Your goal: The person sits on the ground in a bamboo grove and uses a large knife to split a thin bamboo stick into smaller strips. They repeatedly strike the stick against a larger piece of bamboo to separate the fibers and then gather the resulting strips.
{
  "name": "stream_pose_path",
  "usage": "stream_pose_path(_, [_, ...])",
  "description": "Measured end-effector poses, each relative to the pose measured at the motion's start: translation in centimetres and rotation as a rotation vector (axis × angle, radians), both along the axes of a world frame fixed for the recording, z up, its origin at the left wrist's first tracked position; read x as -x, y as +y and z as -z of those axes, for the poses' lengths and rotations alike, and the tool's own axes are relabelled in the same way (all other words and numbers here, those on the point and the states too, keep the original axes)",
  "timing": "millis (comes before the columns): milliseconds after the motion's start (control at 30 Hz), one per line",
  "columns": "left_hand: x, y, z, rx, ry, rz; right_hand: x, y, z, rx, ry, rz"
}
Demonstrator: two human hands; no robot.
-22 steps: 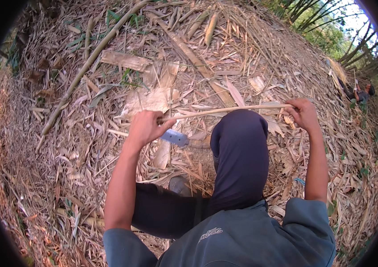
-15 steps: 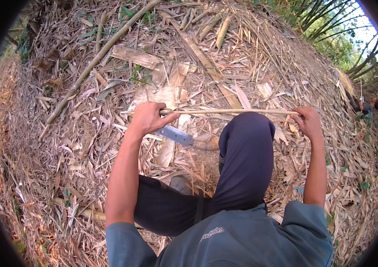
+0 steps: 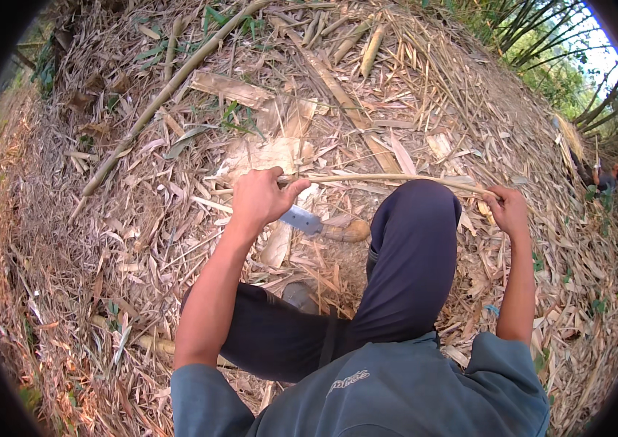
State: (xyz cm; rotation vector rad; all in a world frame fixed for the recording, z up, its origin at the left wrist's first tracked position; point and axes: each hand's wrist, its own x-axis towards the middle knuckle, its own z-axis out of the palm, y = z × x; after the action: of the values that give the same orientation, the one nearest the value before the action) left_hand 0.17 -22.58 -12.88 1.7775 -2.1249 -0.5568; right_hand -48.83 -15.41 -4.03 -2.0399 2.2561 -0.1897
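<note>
A long, thin bamboo strip is stretched across in front of me, bowed upward over my raised knee. My left hand is closed around its left part, thumb lifted along the strip, and a short end pokes out beyond the hand. At the right end, my right hand pinches the strip between thumb and fingers. Below the strip, a large knife lies on the ground between my left hand and the knee. Its grey blade is partly covered by the left hand, and its wooden handle points toward the knee.
Dry leaves and bamboo shavings cover the sloping ground. A long pole lies at the upper left, and a split bamboo length lies ahead. Bamboo clumps stand at the upper right. Another person is at the far right.
The strip has gone from nearly straight to bowed upward over the knee. My left hand has shifted slightly right, its thumb raised more. More of the knife handle shows beside the knee.
</note>
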Motion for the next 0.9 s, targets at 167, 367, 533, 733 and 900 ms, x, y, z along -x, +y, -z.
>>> stream_pose_path(167, [0.9,2.6,-2.2,0.02,-0.015,-0.076,0.3,1.7,0.8,0.102,-0.018,-0.005])
stream_pose_path(367, [1.7,3.1,-2.0,0.111,-0.004,-0.114,0.5,1.4,0.2,0.05,0.001,0.045])
stream_pose_path(533, [0.7,2.6,-2.5,0.112,0.007,-0.16,-0.3,0.5,-0.6,0.035,0.022,0.062])
stream_pose_path(733, [-1.5,2.8,-3.3,-0.055,0.167,-0.159,0.3,0.0,2.3,-0.069,-0.039,-0.099])
stream_pose_path(900, [0.0,2.8,-3.5,-0.062,0.06,-0.088,8.9,-0.4,6.0,-0.077,0.005,-0.142])
